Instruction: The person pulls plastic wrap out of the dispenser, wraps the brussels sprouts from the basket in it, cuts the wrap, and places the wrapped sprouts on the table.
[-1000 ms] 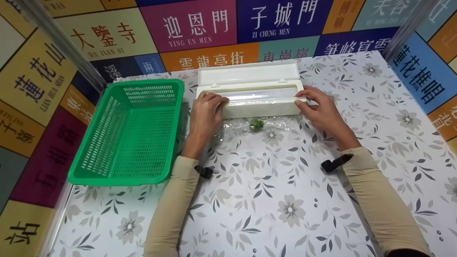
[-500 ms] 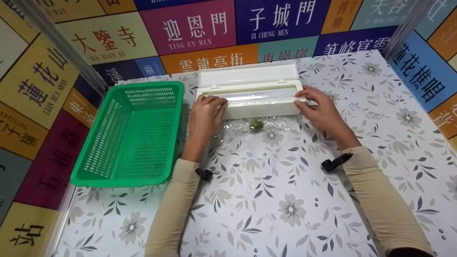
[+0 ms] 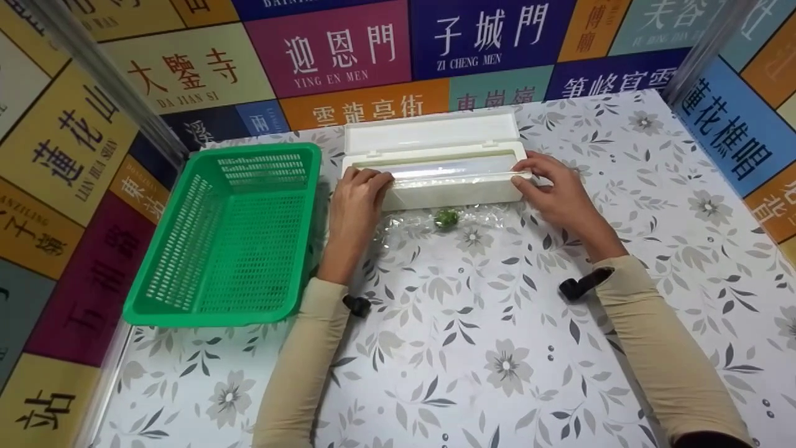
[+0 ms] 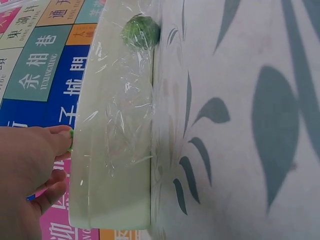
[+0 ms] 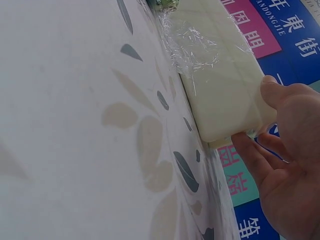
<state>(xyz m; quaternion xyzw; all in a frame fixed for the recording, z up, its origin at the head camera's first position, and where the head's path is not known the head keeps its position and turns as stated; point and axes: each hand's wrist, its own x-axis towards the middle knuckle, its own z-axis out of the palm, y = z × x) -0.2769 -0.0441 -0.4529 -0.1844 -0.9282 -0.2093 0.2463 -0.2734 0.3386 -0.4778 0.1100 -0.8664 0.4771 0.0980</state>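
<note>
A white cling film dispenser (image 3: 454, 195) lies across the far part of the table, its lid (image 3: 429, 137) tipped back and a film roll visible inside. Clear film (image 4: 127, 107) hangs down its front onto the table. On or under that film sits a small round green vegetable or fruit (image 3: 446, 218). At the dispenser's left end, my left hand (image 3: 357, 205) pinches a small green tab (image 4: 71, 140) on the top edge, mostly hidden by the fingertips. My right hand (image 3: 553, 190) grips the right end, thumb (image 5: 272, 92) on one side and fingers around the other.
Left of the dispenser stands a green perforated plastic basket (image 3: 214, 318) with nothing visible inside. Printed wall panels (image 3: 348, 56) rise close behind the dispenser. A floral sheet (image 3: 435, 348) covers the table.
My left fingertips have shifted slightly left along the dispenser's edge. The right hand keeps its grip, and the dispenser and green item stay in place.
</note>
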